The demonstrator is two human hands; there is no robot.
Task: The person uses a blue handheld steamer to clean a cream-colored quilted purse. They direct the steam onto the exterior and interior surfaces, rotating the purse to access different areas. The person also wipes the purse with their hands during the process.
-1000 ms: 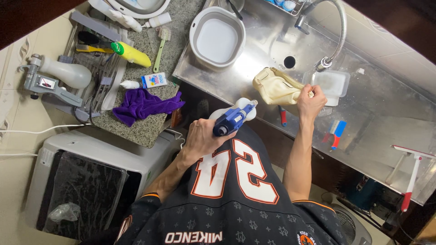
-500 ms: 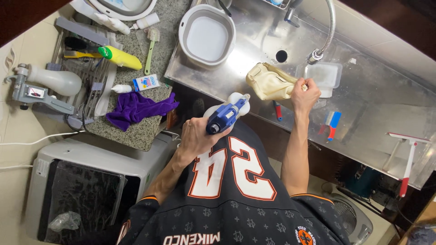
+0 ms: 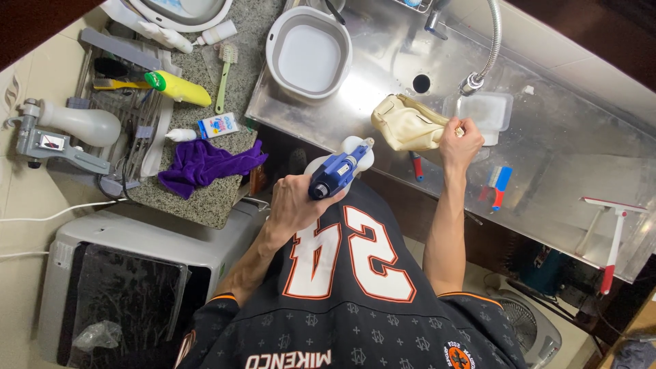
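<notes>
- Left hand (image 3: 295, 202), fingers curled tight, grips a blue-and-white plastic spray bottle (image 3: 336, 171) by its blue trigger head, the white body pointing away from the palm toward the sink.
- Right hand (image 3: 458, 142), closed in a pinch, holds the edge of a crumpled cream-coloured cloth (image 3: 404, 123), which hangs just left of it above the stainless-steel sink basin (image 3: 560, 150).
- Directly beyond the right hand, a flexible metal tap spout (image 3: 478, 68) ends over a clear square plastic container (image 3: 486, 113) that rests on the sink floor.
- To the right of that hand lie a blue-and-red scrubbing brush (image 3: 497, 184) and, well apart, a white-and-red squeegee (image 3: 610, 236).
- Beyond the left hand sits a round white wash basin (image 3: 309, 55) at the sink's end.
- Left of the left hand, a purple cloth (image 3: 205, 164) lies bunched on the speckled granite counter (image 3: 212, 205), near a yellow bottle with a green cap (image 3: 176, 87) and a green-handled brush (image 3: 224, 75).
- Below the counter stands a white countertop appliance with a dark glass door (image 3: 130, 287).
</notes>
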